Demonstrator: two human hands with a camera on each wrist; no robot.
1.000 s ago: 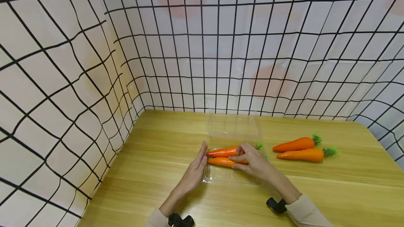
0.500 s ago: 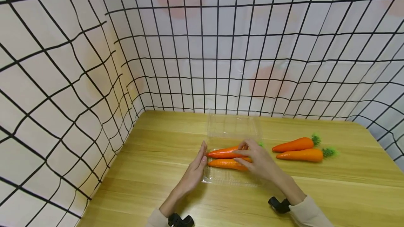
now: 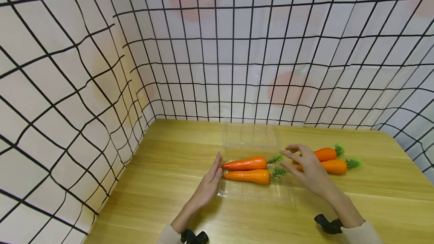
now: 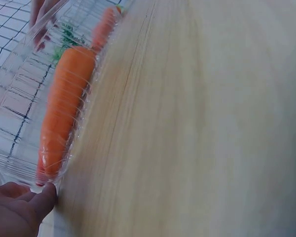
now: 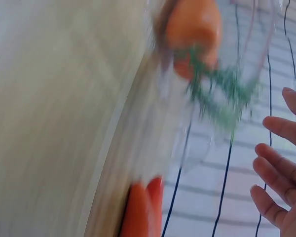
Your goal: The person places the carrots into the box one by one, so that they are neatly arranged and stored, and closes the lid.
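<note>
Two carrots with green tops, an upper carrot (image 3: 245,163) and a lower carrot (image 3: 249,176), lie side by side in a clear plastic clamshell box (image 3: 251,192). Their tips point left. The box's lid (image 3: 251,135) is folded back toward the wall. My left hand (image 3: 207,185) rests with straight fingers against the box's left end; in the left wrist view the fingertips (image 4: 45,197) touch its edge. My right hand (image 3: 310,168) is in the air right of the box, fingers spread and holding nothing. It partly covers two more carrots behind it.
Those two loose carrots, a rear carrot (image 3: 326,154) and a front carrot (image 3: 333,166), lie on the wooden table (image 3: 162,161) to the right. A wall with a black grid pattern (image 3: 234,48) rises behind the table and along its left side.
My right hand has let go of the lower carrot in the box and moved right toward the loose carrots. The lower carrot shifted slightly toward me. My left hand stayed still.
</note>
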